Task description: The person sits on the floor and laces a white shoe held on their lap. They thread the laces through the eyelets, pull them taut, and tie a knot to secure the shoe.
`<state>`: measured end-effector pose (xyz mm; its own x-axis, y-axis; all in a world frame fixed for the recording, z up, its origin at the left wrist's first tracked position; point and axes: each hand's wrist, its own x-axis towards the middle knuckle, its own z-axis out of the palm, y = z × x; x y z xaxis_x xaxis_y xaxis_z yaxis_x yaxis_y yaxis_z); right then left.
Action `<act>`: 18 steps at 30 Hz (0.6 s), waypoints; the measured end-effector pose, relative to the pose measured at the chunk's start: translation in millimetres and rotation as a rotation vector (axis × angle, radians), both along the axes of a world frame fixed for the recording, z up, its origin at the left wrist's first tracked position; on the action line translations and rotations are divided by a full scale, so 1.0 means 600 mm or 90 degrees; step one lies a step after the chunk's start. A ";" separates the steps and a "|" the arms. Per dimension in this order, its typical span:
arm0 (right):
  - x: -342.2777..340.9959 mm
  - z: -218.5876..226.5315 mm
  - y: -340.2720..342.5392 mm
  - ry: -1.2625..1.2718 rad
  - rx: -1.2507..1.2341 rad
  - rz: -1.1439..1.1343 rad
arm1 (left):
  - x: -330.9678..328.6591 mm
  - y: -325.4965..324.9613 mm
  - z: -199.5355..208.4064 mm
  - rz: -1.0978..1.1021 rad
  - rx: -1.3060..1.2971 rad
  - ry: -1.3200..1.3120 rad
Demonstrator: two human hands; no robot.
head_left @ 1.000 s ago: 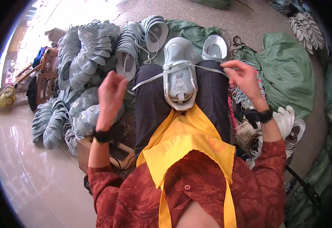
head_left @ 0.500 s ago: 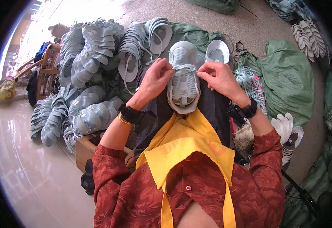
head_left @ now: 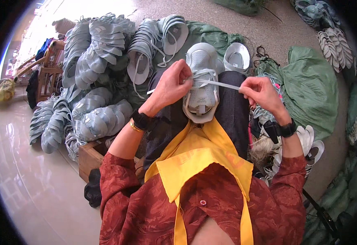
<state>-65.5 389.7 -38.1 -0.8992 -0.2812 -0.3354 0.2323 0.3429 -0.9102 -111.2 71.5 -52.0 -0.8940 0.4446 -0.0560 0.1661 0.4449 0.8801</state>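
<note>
Right hand (head_left: 264, 94): the fingers pinch the lace (head_left: 223, 85) between thumb and forefinger, right of centre; the lace runs taut and flat from there to the shoe (head_left: 201, 98). Left hand (head_left: 171, 85): the fingers grasp the lace at the shoe's left edge, the exact contact partly covered by the knuckles; a loose tail shows at that hand's left side.

The shoe lies at the centre of the frame, toe toward the top edge, between the dark trouser legs (head_left: 232, 106). What bears it underneath is hidden.

Judgement on the step, taken as drawing the lace: pull evenly from both sides, low across the tongue, without twisting the lace or dragging the shoe off line.

Surroundings: a second shoe (head_left: 246, 61) stands just beyond the toe, to its right, and could be knocked by a wide right-hand pull. Stacked shoes (head_left: 107, 36) fill the upper left; laces hanging from the nearer stack (head_left: 139, 51) come close to the left hand and could tangle with the tail. A lace bundle (head_left: 264, 111) lies below the right hand, near the wrist strap (head_left: 285, 130), a snagging risk. A green sack (head_left: 311, 92) occupies the right.
</note>
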 end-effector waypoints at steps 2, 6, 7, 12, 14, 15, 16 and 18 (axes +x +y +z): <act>-0.008 0.010 -0.018 0.047 0.031 -0.021 | 0.006 -0.002 -0.007 0.022 0.006 0.011; -0.045 0.008 -0.077 0.239 0.091 -0.028 | 0.017 0.002 -0.002 0.047 0.002 0.045; -0.054 0.006 -0.090 0.273 0.083 -0.010 | 0.021 0.004 0.006 0.052 -0.005 0.055; -0.084 -0.004 -0.125 0.373 0.121 0.120 | 0.037 0.005 0.022 0.047 -0.015 0.040; -0.087 -0.005 -0.131 0.300 0.099 0.134 | 0.038 0.003 0.024 0.043 -0.017 0.036; -0.088 -0.005 -0.133 0.220 0.064 0.132 | 0.038 0.002 0.024 0.041 -0.018 0.031; -0.089 -0.005 -0.134 0.140 0.029 0.130 | 0.039 0.001 0.025 0.040 -0.019 0.025; -0.091 -0.016 -0.129 0.112 -0.106 0.093 | 0.035 0.000 0.030 0.031 -0.042 -0.011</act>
<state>-119.9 312.3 -48.0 -0.8858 -0.4495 -0.1159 0.0246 0.2038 -0.9787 -89.9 71.2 -34.1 -0.9132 0.3951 -0.0997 0.1274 0.5092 0.8512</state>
